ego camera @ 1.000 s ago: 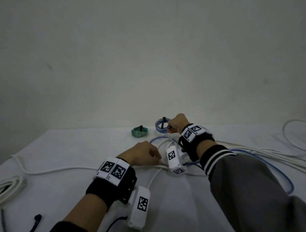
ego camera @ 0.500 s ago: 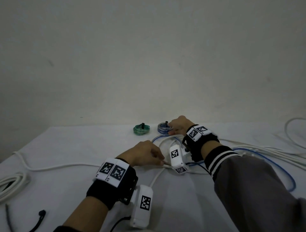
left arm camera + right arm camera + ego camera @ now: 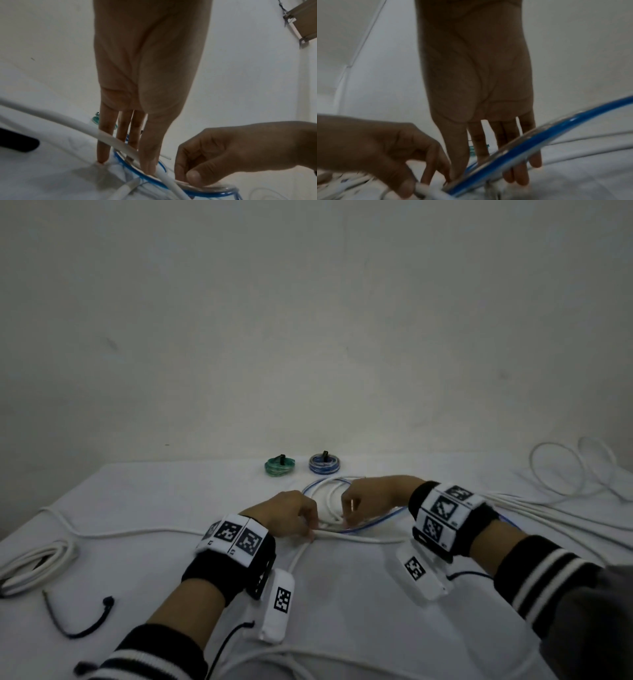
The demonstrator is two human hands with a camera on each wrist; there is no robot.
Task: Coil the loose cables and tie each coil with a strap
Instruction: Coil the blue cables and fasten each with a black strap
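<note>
Pinched thick white cable (image 3: 109, 137) in left hand (image 3: 284, 513), clear-sheathed blue cable (image 3: 530, 143) in right hand (image 3: 376, 496). Showed black-and-white square codes on wristbands (image 3: 236, 537). Far beyond: strapped green coil (image 3: 280, 466), strapped blue coil (image 3: 323, 464).

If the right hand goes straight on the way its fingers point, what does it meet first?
Its fingers slant down and leftward: the right hand, pinching the blue cable, would probably press onto the white cable on the table first, close beside the left hand. Depth is uncertain.
</note>
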